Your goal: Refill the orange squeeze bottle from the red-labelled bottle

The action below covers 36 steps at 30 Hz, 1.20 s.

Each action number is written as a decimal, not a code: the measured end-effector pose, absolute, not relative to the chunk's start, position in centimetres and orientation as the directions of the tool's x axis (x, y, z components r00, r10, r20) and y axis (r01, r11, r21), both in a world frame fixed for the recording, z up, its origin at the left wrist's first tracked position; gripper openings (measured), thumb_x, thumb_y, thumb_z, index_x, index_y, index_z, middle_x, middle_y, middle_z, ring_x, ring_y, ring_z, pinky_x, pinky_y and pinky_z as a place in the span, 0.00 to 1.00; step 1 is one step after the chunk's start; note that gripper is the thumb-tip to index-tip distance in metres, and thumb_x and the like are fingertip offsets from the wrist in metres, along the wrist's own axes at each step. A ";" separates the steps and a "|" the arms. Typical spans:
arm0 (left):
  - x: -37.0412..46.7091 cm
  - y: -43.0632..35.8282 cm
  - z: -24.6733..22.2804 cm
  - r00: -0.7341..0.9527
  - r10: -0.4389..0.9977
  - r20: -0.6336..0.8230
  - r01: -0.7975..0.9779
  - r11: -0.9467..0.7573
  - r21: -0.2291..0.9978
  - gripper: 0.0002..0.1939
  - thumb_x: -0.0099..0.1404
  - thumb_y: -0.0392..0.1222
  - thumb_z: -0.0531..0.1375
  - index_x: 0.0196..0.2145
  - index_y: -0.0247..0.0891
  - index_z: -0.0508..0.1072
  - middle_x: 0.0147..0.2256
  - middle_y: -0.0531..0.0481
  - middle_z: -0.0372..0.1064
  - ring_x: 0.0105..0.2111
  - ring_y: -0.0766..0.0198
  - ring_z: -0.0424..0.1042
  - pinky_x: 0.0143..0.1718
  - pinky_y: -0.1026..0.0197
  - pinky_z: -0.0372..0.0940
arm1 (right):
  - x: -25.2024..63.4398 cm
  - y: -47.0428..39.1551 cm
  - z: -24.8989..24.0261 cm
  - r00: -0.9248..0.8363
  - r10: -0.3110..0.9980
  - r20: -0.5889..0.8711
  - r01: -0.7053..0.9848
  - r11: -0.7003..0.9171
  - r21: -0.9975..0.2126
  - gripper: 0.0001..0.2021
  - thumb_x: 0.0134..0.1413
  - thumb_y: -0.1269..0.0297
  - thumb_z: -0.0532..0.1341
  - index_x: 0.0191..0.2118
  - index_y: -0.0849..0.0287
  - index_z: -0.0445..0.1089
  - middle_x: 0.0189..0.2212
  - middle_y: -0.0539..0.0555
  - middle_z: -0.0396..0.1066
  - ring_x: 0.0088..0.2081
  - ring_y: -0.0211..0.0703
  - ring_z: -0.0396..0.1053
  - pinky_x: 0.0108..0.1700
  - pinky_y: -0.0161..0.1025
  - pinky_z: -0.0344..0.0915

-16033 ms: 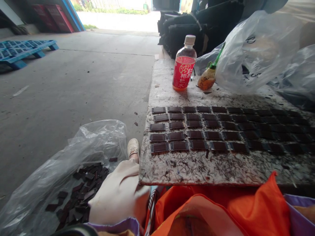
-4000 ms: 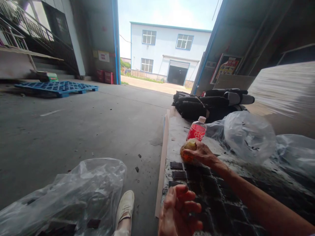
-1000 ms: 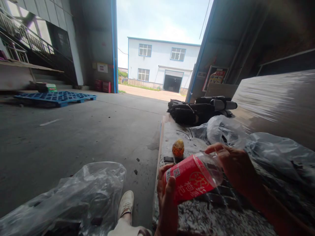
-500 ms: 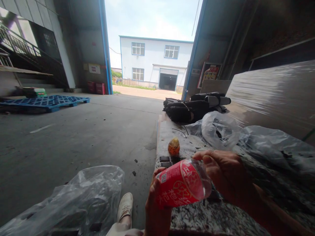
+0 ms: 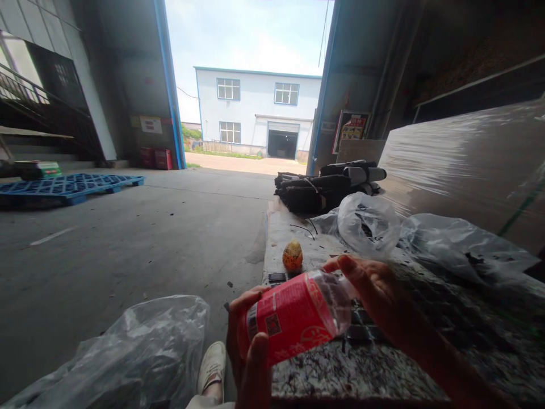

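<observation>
A clear plastic bottle with a red label (image 5: 289,318) lies tilted across both hands, its neck end to the right. My left hand (image 5: 251,346) is wrapped round the base end, thumb over the label near a barcode and a square code. My right hand (image 5: 370,284) has its fingers curled at the bottle's neck end; any cap there is hidden by them. Just beyond the bottle, a spotted orange and yellow egg-shaped thing (image 5: 292,256) stands on the littered work surface (image 5: 279,227). Small dark rectangular pieces (image 5: 276,277) lie near it.
Black rolled bundles (image 5: 313,193) and crumpled clear plastic bags (image 5: 368,227) sit farther back on the surface. A wrapped stack (image 5: 460,153) stands at the right. Another clear plastic bag (image 5: 157,335) is at lower left, by my shoe (image 5: 212,366). A blue pallet (image 5: 72,187) lies on the floor.
The bottle has shifted left and turned about its length, bringing a barcode into sight. My left hand's thumb now lies across the label. The whole view has swung slightly right.
</observation>
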<state>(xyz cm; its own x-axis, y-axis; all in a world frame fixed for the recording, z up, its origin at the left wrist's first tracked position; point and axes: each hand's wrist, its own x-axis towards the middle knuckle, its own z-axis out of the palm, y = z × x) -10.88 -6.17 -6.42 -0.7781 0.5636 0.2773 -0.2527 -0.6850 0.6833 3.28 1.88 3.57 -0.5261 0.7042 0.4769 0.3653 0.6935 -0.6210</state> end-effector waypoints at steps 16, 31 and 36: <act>-11.0 -4.9 -8.2 -0.737 0.676 0.004 -0.555 -0.608 0.567 0.18 0.53 0.54 0.62 0.37 0.40 0.74 0.34 0.49 0.75 0.33 0.58 0.73 0.32 0.63 0.70 | 2.5 1.4 4.2 -0.662 0.294 0.690 0.279 0.950 -0.137 0.16 0.59 0.69 0.46 0.31 0.61 0.71 0.16 0.49 0.65 0.18 0.36 0.63 0.27 0.37 0.57; -11.8 -5.1 -7.4 -0.861 0.344 0.376 0.024 -0.710 0.704 0.18 0.52 0.54 0.64 0.38 0.43 0.71 0.41 0.49 0.69 0.42 0.53 0.66 0.40 0.58 0.66 | 1.9 4.1 3.9 -0.503 0.772 0.389 0.515 0.629 -0.582 0.21 0.61 0.52 0.45 0.23 0.57 0.62 0.20 0.48 0.64 0.24 0.38 0.60 0.27 0.35 0.52; -11.1 -4.7 -7.2 -0.872 0.420 0.252 -0.150 -0.719 0.679 0.17 0.52 0.53 0.63 0.37 0.42 0.71 0.41 0.48 0.69 0.42 0.54 0.66 0.38 0.60 0.66 | 1.7 4.0 4.0 -0.520 0.743 0.422 0.431 0.654 -0.622 0.19 0.60 0.59 0.44 0.29 0.57 0.69 0.18 0.45 0.60 0.21 0.36 0.58 0.24 0.33 0.52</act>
<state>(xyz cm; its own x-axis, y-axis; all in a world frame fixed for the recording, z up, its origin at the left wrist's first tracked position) -11.05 -4.66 -7.22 -0.8717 0.4203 0.2519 -0.1504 -0.7188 0.6787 1.68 4.00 4.02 -0.5196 0.7431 0.4216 0.4311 0.6541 -0.6215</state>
